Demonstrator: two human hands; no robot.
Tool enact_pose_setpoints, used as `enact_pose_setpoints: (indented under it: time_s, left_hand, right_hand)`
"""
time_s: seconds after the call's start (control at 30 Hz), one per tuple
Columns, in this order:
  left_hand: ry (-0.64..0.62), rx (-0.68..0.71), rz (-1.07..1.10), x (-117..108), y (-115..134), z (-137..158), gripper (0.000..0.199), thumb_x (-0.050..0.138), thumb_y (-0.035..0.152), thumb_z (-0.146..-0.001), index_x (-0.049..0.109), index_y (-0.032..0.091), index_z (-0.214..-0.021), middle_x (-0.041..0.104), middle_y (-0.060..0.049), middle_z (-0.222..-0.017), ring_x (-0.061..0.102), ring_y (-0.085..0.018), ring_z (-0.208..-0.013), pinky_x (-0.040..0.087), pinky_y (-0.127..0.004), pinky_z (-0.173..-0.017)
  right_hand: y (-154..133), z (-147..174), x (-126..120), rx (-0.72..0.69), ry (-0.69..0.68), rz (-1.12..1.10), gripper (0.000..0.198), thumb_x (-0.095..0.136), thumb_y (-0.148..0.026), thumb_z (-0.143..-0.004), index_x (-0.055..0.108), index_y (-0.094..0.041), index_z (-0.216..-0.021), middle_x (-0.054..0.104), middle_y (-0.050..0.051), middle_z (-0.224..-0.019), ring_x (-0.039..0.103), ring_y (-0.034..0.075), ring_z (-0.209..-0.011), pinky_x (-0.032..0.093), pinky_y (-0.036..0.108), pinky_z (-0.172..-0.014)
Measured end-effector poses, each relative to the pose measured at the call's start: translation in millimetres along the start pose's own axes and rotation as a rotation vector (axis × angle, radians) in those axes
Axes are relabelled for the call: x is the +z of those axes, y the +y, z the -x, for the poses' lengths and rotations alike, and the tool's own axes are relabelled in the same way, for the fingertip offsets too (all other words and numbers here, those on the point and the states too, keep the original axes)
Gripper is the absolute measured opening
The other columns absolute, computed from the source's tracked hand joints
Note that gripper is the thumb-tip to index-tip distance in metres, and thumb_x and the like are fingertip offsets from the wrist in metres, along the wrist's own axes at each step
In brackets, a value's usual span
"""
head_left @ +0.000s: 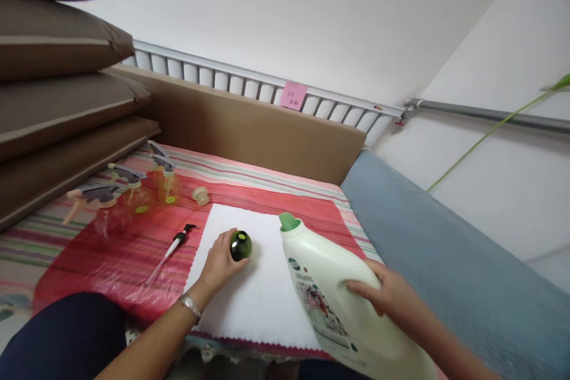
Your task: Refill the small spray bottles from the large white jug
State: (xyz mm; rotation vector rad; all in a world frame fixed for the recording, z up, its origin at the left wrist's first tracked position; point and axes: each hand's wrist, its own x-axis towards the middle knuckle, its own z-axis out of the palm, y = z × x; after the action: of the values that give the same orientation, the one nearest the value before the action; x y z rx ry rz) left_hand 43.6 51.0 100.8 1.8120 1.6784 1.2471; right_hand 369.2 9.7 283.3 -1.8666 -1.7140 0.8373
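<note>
My left hand (222, 262) is wrapped round a small dark green bottle (241, 245), which stands on a white cloth (260, 297) with a zigzag edge. By its handle, my right hand (378, 290) grips a large pale green detergent jug (333, 285), tilted toward the left. A green pouring spout (289, 222) shows in the jug's uncapped mouth, a short way right of the small bottle and apart from it. Left of the cloth lies a black and white pump dispenser top (176, 244) with a long tube.
Several clear spray bottles (136, 196) stand at the left on a red plastic sheet (262, 190). Near them lies a translucent cap (200, 196). Stacked brown cushions (57, 59) rise at the left; a brown board (249, 130) and radiator (205, 76) line the back. A blue padded surface (445, 237) lies right.
</note>
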Motion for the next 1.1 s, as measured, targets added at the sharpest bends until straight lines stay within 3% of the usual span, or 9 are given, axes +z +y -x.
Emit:
enact_pose_setpoints:
  time_s: [0.2, 0.33, 0.43, 0.67, 1.1]
  left_hand:
    - [0.001, -0.023, -0.032, 1.4, -0.8, 0.4, 0.071, 0.071, 0.034, -0.066, 0.042, 0.019, -0.129, 0.053, -0.014, -0.125, 0.052, -0.032, -0.116, 0.043, -0.046, -0.097]
    - [-0.012, -0.039, -0.05, 1.1, 0.2, 0.7, 0.072, 0.07, 0.034, -0.066, 0.041, 0.019, -0.13, 0.052, -0.014, -0.126, 0.052, -0.032, -0.116, 0.043, -0.046, -0.096]
    - [-0.008, -0.049, -0.051, 0.9, 0.8, 1.4, 0.072, 0.071, 0.034, -0.066, 0.041, 0.02, -0.13, 0.052, -0.014, -0.126, 0.052, -0.032, -0.116, 0.043, -0.045, -0.095]
    - [-0.019, -0.079, -0.058, -1.9, 7.3, 2.3, 0.07, 0.069, 0.034, -0.066, 0.04, 0.021, -0.129, 0.053, -0.013, -0.125, 0.052, -0.032, -0.114, 0.043, -0.043, -0.093]
    - [-0.057, -0.114, -0.086, -8.3, 16.0, 3.0, 0.07, 0.07, 0.032, -0.066, 0.039, 0.022, -0.128, 0.052, -0.01, -0.126, 0.051, -0.029, -0.115, 0.043, -0.04, -0.094]
  right_hand:
    - [-7.7, -1.7, 0.4, -0.051, -0.124, 0.126, 0.045, 0.073, -0.05, -0.055, 0.074, -0.021, -0.09, 0.072, 0.005, -0.08, 0.055, 0.017, -0.048, 0.041, 0.026, -0.04]
    - [-16.8, -10.1, -2.6, -0.163, -0.132, 0.214, 0.038, 0.075, -0.046, -0.058, 0.075, -0.024, -0.088, 0.074, 0.004, -0.087, 0.064, 0.026, -0.073, 0.049, 0.029, -0.063]
    - [-25.9, -17.3, -3.1, -0.255, -0.141, 0.326, 0.036, 0.075, -0.047, -0.06, 0.075, -0.026, -0.089, 0.075, 0.003, -0.092, 0.065, 0.029, -0.085, 0.047, 0.031, -0.075]
    - [-47.0, -27.4, 4.3, -0.299, -0.184, 0.546, 0.039, 0.068, -0.054, -0.069, 0.071, -0.027, -0.096, 0.074, 0.003, -0.096, 0.066, 0.028, -0.088, 0.045, 0.03, -0.074]
    - [-77.4, -29.7, 13.0, -0.291, -0.231, 0.648, 0.032, 0.063, -0.053, -0.075, 0.068, -0.029, -0.095, 0.074, 0.0, -0.094, 0.066, 0.025, -0.087, 0.047, 0.031, -0.071]
